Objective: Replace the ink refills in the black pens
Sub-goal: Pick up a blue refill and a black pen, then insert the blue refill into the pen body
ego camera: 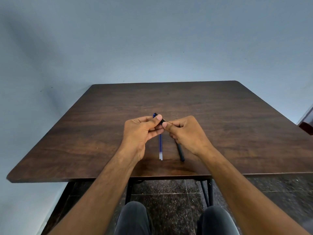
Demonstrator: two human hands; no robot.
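Both hands meet above the middle of the dark wooden table [220,116]. My left hand [140,131] and my right hand [184,131] pinch a short black pen [162,120] between thumbs and fingers; most of it is hidden by the fingers. A blue tip [155,114] pokes out above my left thumb. Two blue ink refills [160,148] with clear ends lie side by side on the table below my left hand. A second black pen [180,152] lies on the table under my right wrist, partly covered by it.
A pale blue wall stands behind the table. A dark red-brown piece of furniture [306,126] juts in at the right edge. Below the near table edge are metal table legs [210,192], a dark tiled floor and my knees [133,217].
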